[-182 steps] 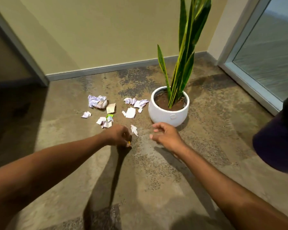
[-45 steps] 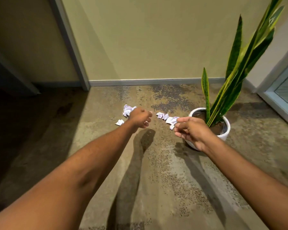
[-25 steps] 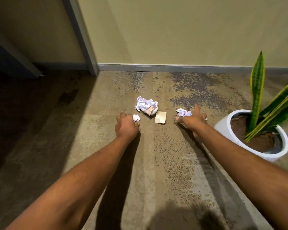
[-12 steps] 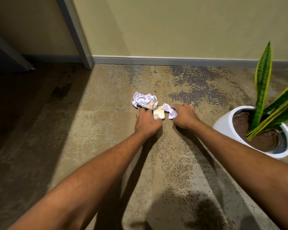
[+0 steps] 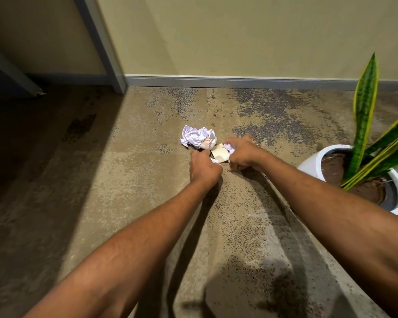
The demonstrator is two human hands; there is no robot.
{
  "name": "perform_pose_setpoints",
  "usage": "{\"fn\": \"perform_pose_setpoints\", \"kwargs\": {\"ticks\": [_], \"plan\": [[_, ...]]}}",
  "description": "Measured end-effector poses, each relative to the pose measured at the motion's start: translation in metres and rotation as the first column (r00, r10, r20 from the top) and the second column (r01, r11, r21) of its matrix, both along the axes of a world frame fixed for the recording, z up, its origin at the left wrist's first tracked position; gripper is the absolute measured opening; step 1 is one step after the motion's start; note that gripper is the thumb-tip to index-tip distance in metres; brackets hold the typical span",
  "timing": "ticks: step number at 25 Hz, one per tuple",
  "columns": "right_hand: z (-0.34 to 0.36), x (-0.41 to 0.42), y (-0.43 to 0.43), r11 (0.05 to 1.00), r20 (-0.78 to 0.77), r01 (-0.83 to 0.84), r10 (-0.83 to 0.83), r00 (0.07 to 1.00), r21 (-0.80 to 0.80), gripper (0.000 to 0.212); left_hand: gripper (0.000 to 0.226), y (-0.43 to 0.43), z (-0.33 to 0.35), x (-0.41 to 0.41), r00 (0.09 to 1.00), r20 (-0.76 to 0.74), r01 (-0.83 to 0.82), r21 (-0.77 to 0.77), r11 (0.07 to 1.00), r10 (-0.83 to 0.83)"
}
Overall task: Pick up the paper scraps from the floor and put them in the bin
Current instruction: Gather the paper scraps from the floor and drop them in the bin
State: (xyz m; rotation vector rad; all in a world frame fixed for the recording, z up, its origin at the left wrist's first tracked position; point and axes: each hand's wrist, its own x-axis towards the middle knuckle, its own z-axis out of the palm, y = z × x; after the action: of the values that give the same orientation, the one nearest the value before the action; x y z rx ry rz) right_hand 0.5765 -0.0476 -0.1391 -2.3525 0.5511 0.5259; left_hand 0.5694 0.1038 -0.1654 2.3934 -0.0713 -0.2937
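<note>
While the floor (image 5: 124, 203) is being cleared, the left hand (image 5: 205, 167) and the right hand (image 5: 242, 154) are held low and nearly touching, each with its fingers curled. A small white scrap (image 5: 215, 160) is gripped in the left and a lavender scrap (image 5: 229, 148) in the right. A flat cream scrap (image 5: 220, 153) lies directly between them; which hand touches it cannot be told. The crumpled ball (image 5: 199, 137) rests just beyond, forward and left of the cream scrap, nearer the left hand. No marked long axis is shown, so it could probably be taken from any side. No bin is seen; a white plant pot (image 5: 313, 161) stands to the right.
</note>
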Motion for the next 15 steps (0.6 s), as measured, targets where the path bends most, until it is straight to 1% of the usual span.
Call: {"fn": "perform_pose_setpoints", "kwargs": {"ticks": [4,5,7,9,11,13,15], "plan": [[-0.008,-0.013,0.013,0.998,0.127,0.041,-0.046,0.991,0.038,0.071,0.036,0.0,0.0,-0.002,0.998,-0.028,-0.066,-0.131,0.989,0.063],[-0.01,-0.018,0.017,0.994,0.159,0.073,-0.085,0.984,0.079,0.067,0.038,0.0,0.0,-0.004,0.996,-0.044,-0.089,-0.174,0.981,0.082],[-0.011,-0.029,0.022,0.967,0.208,0.143,-0.187,0.96,0.212,0.059,0.04,0.003,0.0,-0.008,0.991,-0.083,-0.126,-0.251,0.96,0.108],[-0.01,-0.041,0.03,0.926,0.215,0.169,-0.251,0.944,0.338,0.05,0.039,0.006,0.0,-0.013,0.986,-0.132,-0.137,-0.323,0.936,0.098],[-0.011,-0.052,0.041,0.9,0.199,0.175,-0.271,0.942,0.399,0.049,0.042,0.009,0.002,-0.02,0.984,-0.165,-0.124,-0.37,0.921,0.066],[-0.011,-0.062,0.051,0.861,0.179,0.221,-0.333,0.926,0.458,0.052,0.046,0.012,0.003,-0.027,0.984,-0.173,-0.111,-0.402,0.909,0.044],[-0.011,-0.071,0.056,0.772,0.142,0.292,-0.439,0.887,0.564,0.05,0.044,0.016,0.005,-0.035,0.984,-0.175,-0.099,-0.456,0.884,0.02]]}}
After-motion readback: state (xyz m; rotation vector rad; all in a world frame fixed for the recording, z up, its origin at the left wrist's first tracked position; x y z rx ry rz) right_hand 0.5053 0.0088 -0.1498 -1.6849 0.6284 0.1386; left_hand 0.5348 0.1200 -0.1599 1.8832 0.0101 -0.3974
